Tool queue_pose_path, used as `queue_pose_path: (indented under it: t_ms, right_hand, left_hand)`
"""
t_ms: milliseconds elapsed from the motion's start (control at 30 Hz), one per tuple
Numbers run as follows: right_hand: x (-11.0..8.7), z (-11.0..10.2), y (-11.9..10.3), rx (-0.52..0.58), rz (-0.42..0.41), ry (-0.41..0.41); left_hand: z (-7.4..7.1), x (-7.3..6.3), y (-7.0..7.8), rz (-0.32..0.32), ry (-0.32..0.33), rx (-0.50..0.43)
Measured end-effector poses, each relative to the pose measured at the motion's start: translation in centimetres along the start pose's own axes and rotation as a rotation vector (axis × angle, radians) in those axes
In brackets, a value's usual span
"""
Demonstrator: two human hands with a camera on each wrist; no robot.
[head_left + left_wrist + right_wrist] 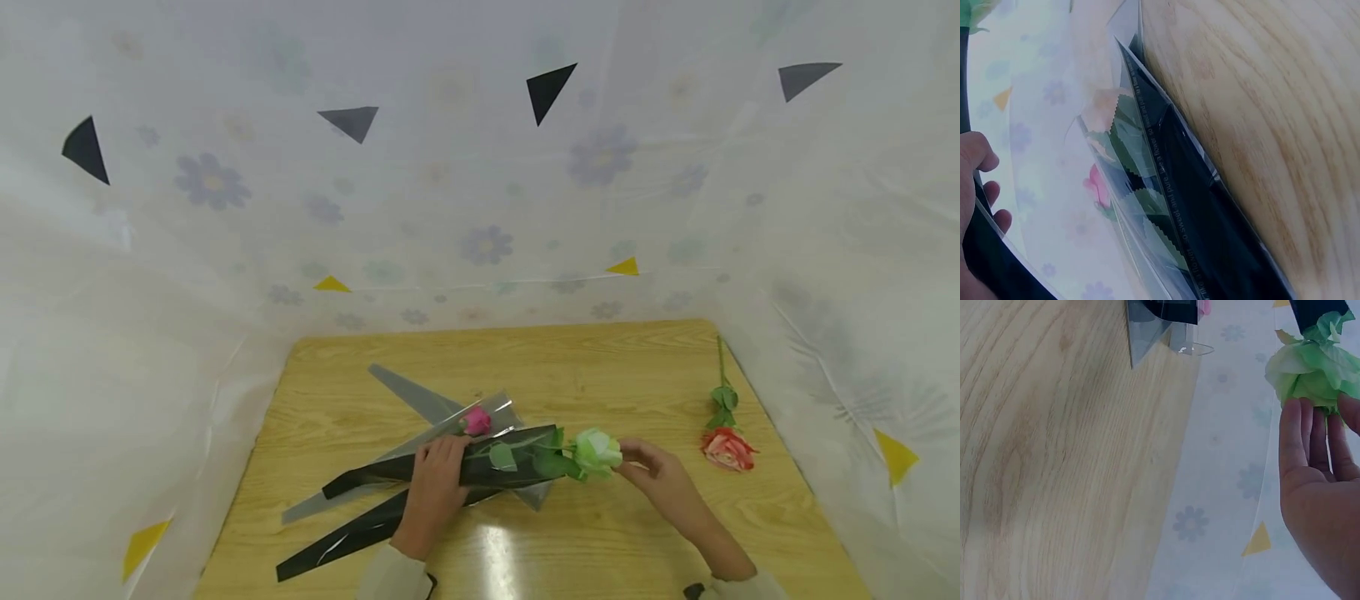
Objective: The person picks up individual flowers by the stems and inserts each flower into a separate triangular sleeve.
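My left hand grips a black flower sleeve around its middle, raised over other wrapped flowers. A pale green rose sticks out of the sleeve's wide end, with leaves below the bloom. The right hand has its fingertips and thumb on the petals at the bloom's outer end. Under the held sleeve lie a pink rose in a grey sleeve and a second black sleeve. In the left wrist view, that second black sleeve shows a pale peach flower and leaves behind clear film.
A coral-red rose with a bare stem lies at the table's right side. Another grey sleeve points to the back left under the pile. Pale flowered sheeting surrounds the wooden table at the back and sides.
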State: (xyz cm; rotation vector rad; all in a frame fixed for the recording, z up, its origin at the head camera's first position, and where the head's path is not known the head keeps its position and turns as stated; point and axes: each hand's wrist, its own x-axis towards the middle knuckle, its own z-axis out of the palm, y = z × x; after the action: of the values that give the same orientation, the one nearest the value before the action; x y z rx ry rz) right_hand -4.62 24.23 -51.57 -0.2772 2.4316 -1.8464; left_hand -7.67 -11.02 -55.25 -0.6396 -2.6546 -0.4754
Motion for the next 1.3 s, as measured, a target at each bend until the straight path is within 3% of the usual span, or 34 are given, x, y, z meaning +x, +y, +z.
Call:
queue_pose_path:
  t_ms: [133, 367, 700, 933, 1133, 1300]
  right_hand:
    - [0.1, 0.1, -0.7, 0.028, -0.012, 0.023]
    - [0.1, 0.6, -1.5, 0.054, -0.082, -0.014]
    - [0.4, 0.9, -2.6, -0.021, -0.114, 0.002]
    - [0.6, 1.4, -4.0, -0.013, -0.186, 0.004]
    - [1.0, 2.3, -4.7, -0.078, -0.28, -0.019]
    - [1.0, 2.8, -5.2, -0.135, -0.318, 0.014]
  left_hand:
    - [0.1, 0.0, 0.2, 0.016, 0.0, 0.002]
    - [0.2, 0.1, 0.4, 0.03, 0.003, -0.006]
    - [0.6, 0.0, 0.3, 0.08, -0.024, 0.022]
    - [0.6, 0.0, 0.4, 0.11, -0.017, 0.03]
    - [0.4, 0.3, 0.9, 0.133, -0.011, 0.021]
    - [0.6, 0.3, 1.0, 0.129, -0.012, 0.007]
